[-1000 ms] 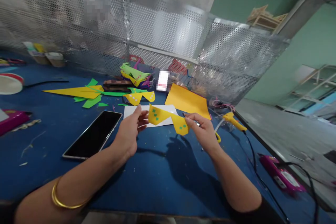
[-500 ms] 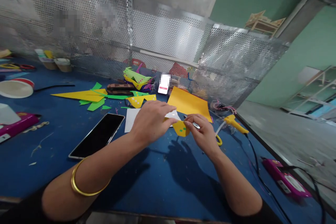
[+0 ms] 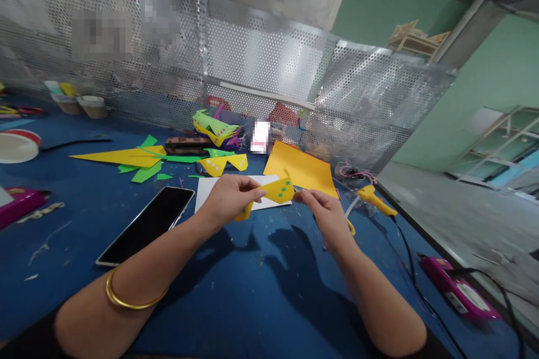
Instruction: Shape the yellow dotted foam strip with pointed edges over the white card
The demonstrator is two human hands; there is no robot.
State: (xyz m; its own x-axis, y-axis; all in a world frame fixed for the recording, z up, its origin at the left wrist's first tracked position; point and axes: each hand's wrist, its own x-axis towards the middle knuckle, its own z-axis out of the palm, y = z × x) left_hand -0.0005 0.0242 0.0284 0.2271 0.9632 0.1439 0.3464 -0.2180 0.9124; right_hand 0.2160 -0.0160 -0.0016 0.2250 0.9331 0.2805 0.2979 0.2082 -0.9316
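Note:
My left hand [image 3: 236, 196] pinches a yellow paper cut-out [image 3: 275, 189] with green spots, shaped much like glasses. It is held above a white sheet of paper [image 3: 204, 189]. My right hand [image 3: 326, 210] is closed close to the cut-out's right end, with a small dark tip by its fingertips. What the right hand grips is mostly hidden. Beyond the white sheet lies a similar yellow cut-out [image 3: 217, 165] with pale spots.
A black-screened phone [image 3: 147, 224] lies at left. An orange-yellow sheet [image 3: 303, 168] and a yellow glue gun [image 3: 379, 201] with a cord are at right, near a purple device [image 3: 458, 286]. Green paper scraps [image 3: 147, 173] and a lit phone [image 3: 260, 137] lie farther back.
The spotted cut-out has turned and shows more of its face. My left hand has shifted left along it, while my right fingers have come away from its edge. The view has moved slightly.

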